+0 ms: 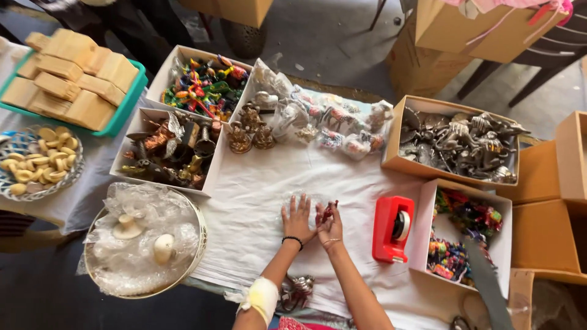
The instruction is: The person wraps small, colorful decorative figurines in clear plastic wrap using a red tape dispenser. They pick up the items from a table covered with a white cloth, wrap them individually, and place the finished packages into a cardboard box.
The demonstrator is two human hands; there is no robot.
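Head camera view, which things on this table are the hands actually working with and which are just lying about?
In hand:
- left hand pressed flat on a clear plastic sheet
- right hand holding a small red figure

Lying about:
- red tape dispenser
- box of grey metal figures
- box of colourful toys
- teal tray of wooden blocks
- round basket of bubble wrap

Small red figurine (329, 211) upright in right hand (330, 229), over clear wrap (293, 205)

Glossy red plastic tape dispenser (393, 228); matt white cloth (257, 201).
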